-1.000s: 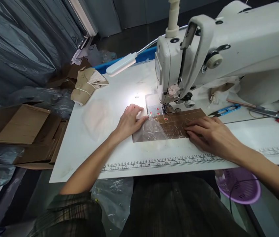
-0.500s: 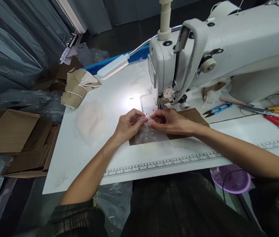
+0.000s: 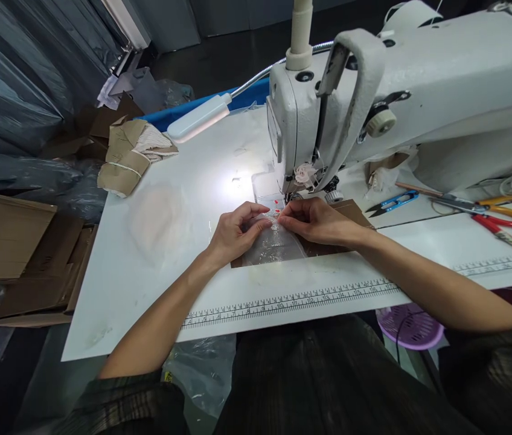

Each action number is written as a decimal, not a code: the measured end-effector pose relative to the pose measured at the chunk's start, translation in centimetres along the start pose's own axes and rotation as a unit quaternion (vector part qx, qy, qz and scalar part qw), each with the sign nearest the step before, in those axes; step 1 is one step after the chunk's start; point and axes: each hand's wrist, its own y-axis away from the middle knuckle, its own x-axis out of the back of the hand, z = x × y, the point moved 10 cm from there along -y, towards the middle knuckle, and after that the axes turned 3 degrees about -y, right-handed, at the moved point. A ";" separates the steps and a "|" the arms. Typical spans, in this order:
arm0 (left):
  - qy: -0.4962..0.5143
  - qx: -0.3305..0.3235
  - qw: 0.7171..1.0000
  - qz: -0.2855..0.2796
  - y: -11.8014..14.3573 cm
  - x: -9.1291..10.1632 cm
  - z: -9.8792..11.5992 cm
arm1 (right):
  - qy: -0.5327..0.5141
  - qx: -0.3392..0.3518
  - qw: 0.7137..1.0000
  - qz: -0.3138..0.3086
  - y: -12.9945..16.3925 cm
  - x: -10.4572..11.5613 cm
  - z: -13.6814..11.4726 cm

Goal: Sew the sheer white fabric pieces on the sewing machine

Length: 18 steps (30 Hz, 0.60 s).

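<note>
Your left hand (image 3: 239,232) has its thumb and forefinger narrowly apart at the near-left part of the clear film (image 3: 276,246); whether they truly grip it, you can't tell from this angle. Your right hand (image 3: 314,222) is drawn to a fine pinch on the same film, its fingertips just beside those of the left. The film lies below and between both hands, over the brown panel (image 3: 353,214), whose bare stretch runs out beyond the right hand's far side. Just past your fingertips sit small red marks (image 3: 276,211), and the needle area (image 3: 287,197) of the sewing machine (image 3: 292,109) is close beyond the right hand.

To work this spot well, pinch lightly with the very tips, since thin film like this probably creases or slips easily. Rest the heels of both hands on the surface (image 3: 147,290) for steadiness, and let one hand anchor the film while the other does the fine adjusting. Smooth the film flat towards you so it sits evenly on the panel, and leave the red marks uncovered by your fingers. Mind how near your right fingertips are to the needle: have your foot off any pedal while they are there
</note>
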 end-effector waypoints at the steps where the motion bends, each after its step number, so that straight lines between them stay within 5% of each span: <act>1: -0.001 0.000 1.000 -0.001 0.0 0.0 -0.1 | 0.002 0.000 1.000 0.002 0.0 0.1 0.1; 11: -0.005 -0.020 1.000 0.010 0.1 0.3 0.2 | -0.051 0.011 0.997 -0.048 -0.5 -0.2 0.7; 18: 0.028 0.004 0.999 -0.047 0.5 -0.8 0.9 | -0.025 0.006 0.989 -0.147 1.1 -1.9 -0.9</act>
